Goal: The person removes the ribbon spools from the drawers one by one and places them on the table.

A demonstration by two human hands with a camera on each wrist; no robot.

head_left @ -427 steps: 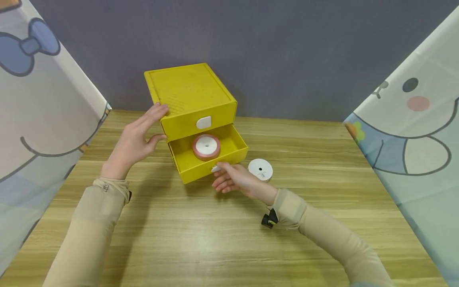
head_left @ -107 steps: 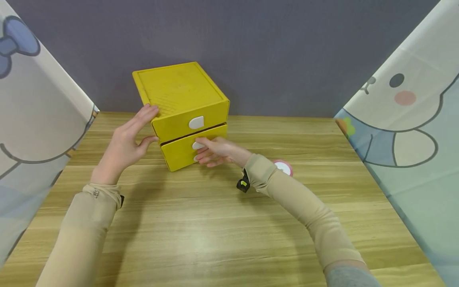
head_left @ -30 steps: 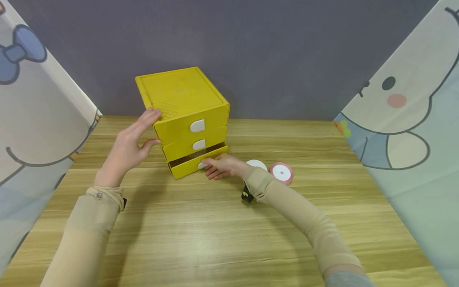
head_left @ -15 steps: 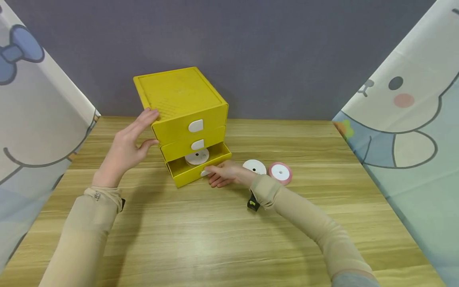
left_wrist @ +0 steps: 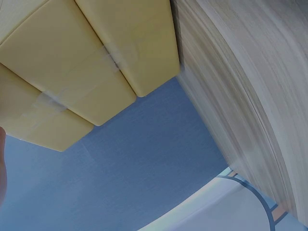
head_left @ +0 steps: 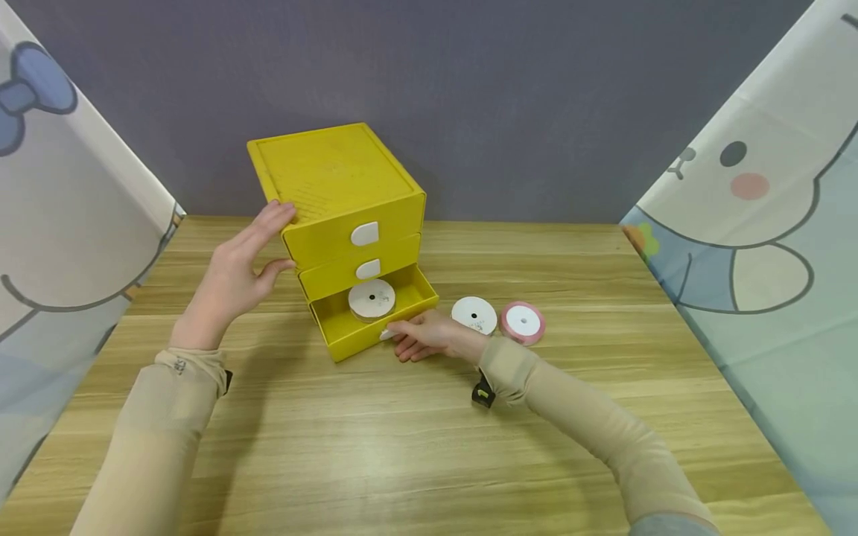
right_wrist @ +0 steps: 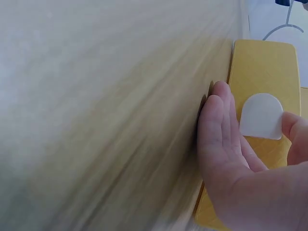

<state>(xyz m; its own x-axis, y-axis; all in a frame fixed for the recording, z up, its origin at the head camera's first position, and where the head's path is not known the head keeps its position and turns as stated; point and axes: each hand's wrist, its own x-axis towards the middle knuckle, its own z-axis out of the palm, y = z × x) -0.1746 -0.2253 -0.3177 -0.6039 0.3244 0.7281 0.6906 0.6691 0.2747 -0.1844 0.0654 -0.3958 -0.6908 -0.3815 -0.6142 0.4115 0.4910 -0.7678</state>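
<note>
A yellow drawer cabinet (head_left: pixel 335 171) with three drawers stands at the back of the table. My left hand (head_left: pixel 237 272) rests against its front left corner, fingers on the top edge and thumb at the side. The bottom drawer (head_left: pixel 348 344) is pulled out, and my right hand (head_left: pixel 432 335) pinches its white handle (head_left: pixel 386 334) between thumb and fingers. In the right wrist view the thumb lies at one edge of the handle (right_wrist: pixel 261 115), the fingers at the other side. Inside the drawer lies a white-faced ribbon spool (head_left: pixel 372 298). The top and middle drawers are pushed in.
On the wooden table (head_left: pixel 375 447), right of the cabinet, lie a white-faced spool (head_left: pixel 474 313) and a pink ribbon spool (head_left: pixel 523 322), side by side. A grey wall (head_left: pixel 509 112) rises behind. Printed cartoon cloths (head_left: pixel 751 223) hang at both sides.
Earlier the middle drawer stood out with the pink spool inside; now it is in and that spool lies on the table. Over the last second my right hand has drawn the bottom drawer forward.
</note>
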